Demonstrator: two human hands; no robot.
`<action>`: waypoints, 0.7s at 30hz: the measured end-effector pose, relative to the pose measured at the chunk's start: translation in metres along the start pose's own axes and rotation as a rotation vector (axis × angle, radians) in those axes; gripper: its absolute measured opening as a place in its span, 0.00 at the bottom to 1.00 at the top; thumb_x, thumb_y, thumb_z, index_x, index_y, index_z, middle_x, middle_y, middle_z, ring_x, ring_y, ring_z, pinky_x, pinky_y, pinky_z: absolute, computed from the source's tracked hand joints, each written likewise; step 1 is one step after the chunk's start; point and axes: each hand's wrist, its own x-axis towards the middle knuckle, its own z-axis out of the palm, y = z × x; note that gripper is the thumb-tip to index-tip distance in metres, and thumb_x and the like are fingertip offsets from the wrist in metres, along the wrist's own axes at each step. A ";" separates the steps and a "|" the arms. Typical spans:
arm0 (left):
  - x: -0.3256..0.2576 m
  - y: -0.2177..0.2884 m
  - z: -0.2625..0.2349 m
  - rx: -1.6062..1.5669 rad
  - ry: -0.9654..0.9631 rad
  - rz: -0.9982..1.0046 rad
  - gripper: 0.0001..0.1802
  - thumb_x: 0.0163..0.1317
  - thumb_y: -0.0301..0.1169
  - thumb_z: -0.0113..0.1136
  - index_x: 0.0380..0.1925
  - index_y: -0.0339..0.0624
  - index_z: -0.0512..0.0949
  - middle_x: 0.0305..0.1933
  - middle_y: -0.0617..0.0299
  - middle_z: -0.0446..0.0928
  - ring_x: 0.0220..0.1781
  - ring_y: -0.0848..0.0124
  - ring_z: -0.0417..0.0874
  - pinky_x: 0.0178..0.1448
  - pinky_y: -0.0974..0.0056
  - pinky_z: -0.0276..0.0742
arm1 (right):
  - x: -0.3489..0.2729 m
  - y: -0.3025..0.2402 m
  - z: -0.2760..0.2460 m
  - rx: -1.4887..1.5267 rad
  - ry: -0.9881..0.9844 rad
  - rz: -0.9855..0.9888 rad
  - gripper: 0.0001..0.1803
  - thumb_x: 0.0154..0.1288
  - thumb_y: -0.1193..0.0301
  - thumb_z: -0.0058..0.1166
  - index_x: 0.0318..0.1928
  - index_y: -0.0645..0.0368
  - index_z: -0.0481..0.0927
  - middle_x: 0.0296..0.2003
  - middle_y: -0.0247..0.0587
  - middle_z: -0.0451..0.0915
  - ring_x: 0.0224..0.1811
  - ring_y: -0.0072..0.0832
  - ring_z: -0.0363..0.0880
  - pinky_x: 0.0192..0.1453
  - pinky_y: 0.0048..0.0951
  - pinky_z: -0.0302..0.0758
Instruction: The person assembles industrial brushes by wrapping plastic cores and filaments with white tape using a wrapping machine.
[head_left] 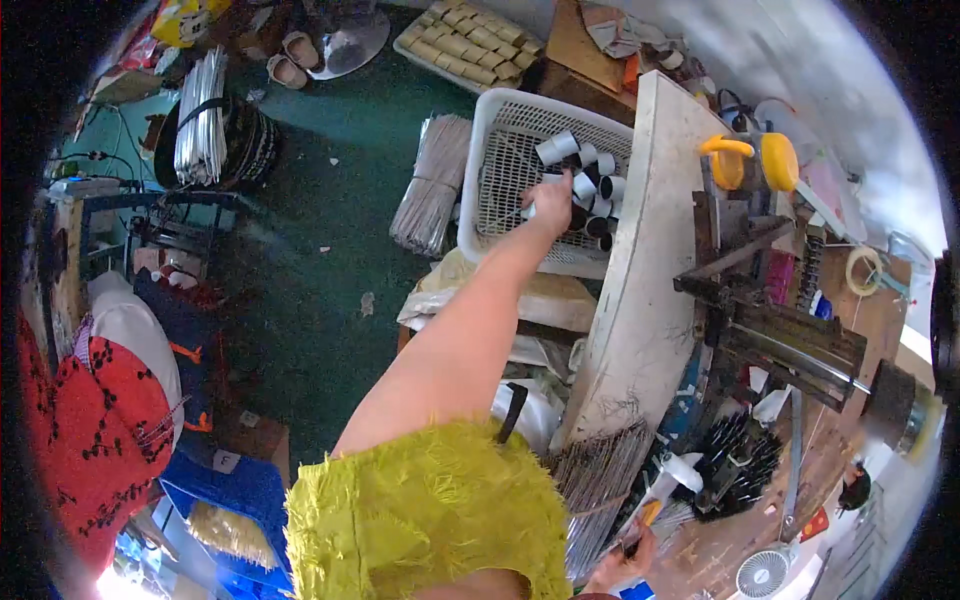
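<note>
My left hand [549, 206] is stretched into a white plastic basket [478, 150], its thumb pointing up and its fingers curled. A small pale piece [528, 209], seemingly a short white tube, shows at the fingertips; most of it is hidden. Several short white tubes [556, 148] with dark insides lie in the right half of the basket, beside the hand. At the lower right my right hand [622, 562] is closed next to a bundle of thin metal strips [598, 490]. A dark bit shows between its fingers, too small to name. A yellow-tipped object [652, 512] is just above it.
A long pale board [640, 240] stands right of the basket. Beyond it, a metal press [770, 320], yellow earmuffs [760, 160], dark rods [735, 465] and a small fan [765, 573] crowd the bench. A strip bundle [432, 185] lies left of the basket on the green floor.
</note>
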 end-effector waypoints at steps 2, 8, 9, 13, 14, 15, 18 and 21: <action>-0.018 0.024 -0.010 0.108 0.041 0.012 0.37 0.57 0.33 0.51 0.67 0.55 0.50 0.41 0.54 0.79 0.37 0.51 0.82 0.26 0.41 0.77 | -0.009 0.000 -0.003 0.005 0.050 0.085 0.16 0.57 0.68 0.42 0.36 0.67 0.78 0.31 0.49 0.78 0.33 0.43 0.77 0.40 0.39 0.73; -0.004 -0.002 0.001 -0.154 -0.024 0.035 0.37 0.57 0.33 0.50 0.67 0.58 0.50 0.40 0.53 0.80 0.39 0.55 0.82 0.33 0.48 0.78 | -0.026 0.006 -0.004 0.056 0.107 0.076 0.11 0.56 0.77 0.41 0.34 0.67 0.78 0.28 0.47 0.77 0.30 0.41 0.76 0.36 0.38 0.72; -0.003 -0.016 0.005 -0.212 -0.004 0.076 0.38 0.55 0.33 0.52 0.67 0.57 0.51 0.42 0.53 0.79 0.40 0.52 0.82 0.36 0.47 0.78 | -0.035 0.012 -0.006 0.090 0.100 0.086 0.10 0.55 0.79 0.42 0.34 0.66 0.78 0.28 0.47 0.77 0.30 0.41 0.76 0.36 0.38 0.72; -0.019 -0.036 -0.008 -0.345 0.127 0.153 0.43 0.49 0.35 0.58 0.66 0.49 0.50 0.34 0.50 0.79 0.34 0.54 0.82 0.39 0.52 0.76 | -0.059 0.011 -0.004 0.032 0.260 0.133 0.09 0.55 0.82 0.44 0.33 0.65 0.78 0.28 0.47 0.77 0.30 0.40 0.76 0.37 0.37 0.72; -0.022 -0.045 -0.011 -0.488 0.061 0.094 0.47 0.47 0.37 0.62 0.66 0.47 0.50 0.39 0.50 0.78 0.35 0.55 0.82 0.41 0.52 0.76 | -0.059 0.005 -0.005 0.030 0.313 0.143 0.07 0.56 0.80 0.46 0.32 0.65 0.78 0.28 0.47 0.77 0.29 0.40 0.76 0.36 0.36 0.72; -0.027 -0.055 -0.020 -0.625 -0.013 0.038 0.50 0.44 0.38 0.66 0.66 0.45 0.49 0.44 0.49 0.78 0.37 0.56 0.82 0.43 0.53 0.76 | -0.060 0.002 -0.006 0.033 0.332 0.186 0.07 0.56 0.80 0.46 0.32 0.65 0.78 0.28 0.47 0.77 0.29 0.40 0.76 0.36 0.36 0.72; -0.073 -0.057 -0.062 -1.105 -0.051 0.179 0.54 0.42 0.32 0.73 0.66 0.37 0.48 0.54 0.47 0.70 0.43 0.64 0.80 0.46 0.61 0.76 | -0.071 0.000 -0.011 0.017 0.351 0.259 0.06 0.56 0.81 0.46 0.31 0.66 0.77 0.28 0.45 0.78 0.30 0.37 0.77 0.36 0.33 0.73; -0.159 -0.075 -0.140 -1.313 -0.234 0.393 0.50 0.48 0.25 0.67 0.67 0.35 0.45 0.52 0.48 0.72 0.45 0.66 0.79 0.49 0.64 0.76 | -0.069 -0.002 -0.009 0.145 0.392 0.334 0.06 0.55 0.81 0.46 0.30 0.66 0.77 0.29 0.44 0.79 0.30 0.34 0.77 0.37 0.30 0.73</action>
